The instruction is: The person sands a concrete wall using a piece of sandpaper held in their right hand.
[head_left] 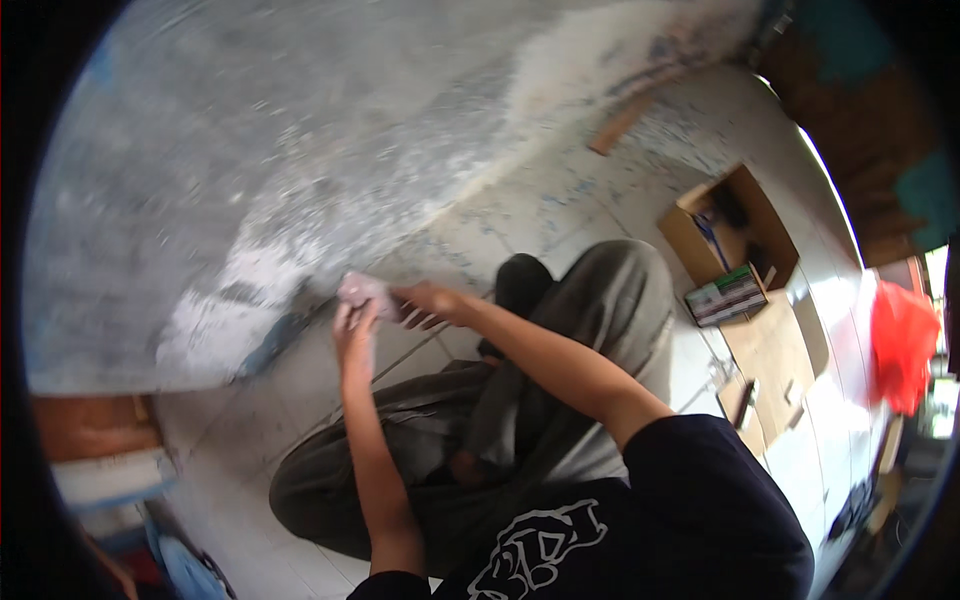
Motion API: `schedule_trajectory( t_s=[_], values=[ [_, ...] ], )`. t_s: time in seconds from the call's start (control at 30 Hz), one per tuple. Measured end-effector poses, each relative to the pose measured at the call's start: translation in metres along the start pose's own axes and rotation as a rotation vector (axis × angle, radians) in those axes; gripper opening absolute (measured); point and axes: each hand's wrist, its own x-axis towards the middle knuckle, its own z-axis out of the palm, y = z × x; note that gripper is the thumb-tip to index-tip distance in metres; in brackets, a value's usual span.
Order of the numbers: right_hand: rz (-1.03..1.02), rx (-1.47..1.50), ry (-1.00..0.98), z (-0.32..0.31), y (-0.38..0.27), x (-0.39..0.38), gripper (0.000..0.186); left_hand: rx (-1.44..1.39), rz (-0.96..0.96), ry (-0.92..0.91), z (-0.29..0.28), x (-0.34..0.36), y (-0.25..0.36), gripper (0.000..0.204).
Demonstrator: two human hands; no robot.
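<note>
The small pale folded piece (362, 291) sits between both hands, left hand (355, 335) beside right hand (428, 303), with the open brown cardboard box (735, 232) well apart to the right.

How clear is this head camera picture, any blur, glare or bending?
Head view: motion blur smears the grey wall; both hands and the small pale object look soft. Daylight blows out the right rim beside the red bag. Fisheye bends the floor tiles.

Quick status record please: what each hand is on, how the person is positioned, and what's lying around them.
left hand: grips small pale pinkish piece from below
right hand: fingers on the same piece, from the side
posture: seated on tiled floor, legs folded, facing grey scuffed wall
nearby: open cardboard box and red bag to the right
</note>
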Motion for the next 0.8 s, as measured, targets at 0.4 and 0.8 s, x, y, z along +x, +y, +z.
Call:
schedule_trajectory(
  t_s=[0.4, 0.8],
  values=[
    [-0.065, -0.086, 0.126, -0.003, 0.007, 0.017, 0.047, 0.197, 0.317, 0.343, -0.024, 0.005, 0.053, 0.032],
    [-0.128, -0.217, 0.188, -0.004, 0.007, 0.025, 0.037, 0.041, 0.367, 0.268, -0.033, 0.082, 0.126, 0.049]
  ],
)
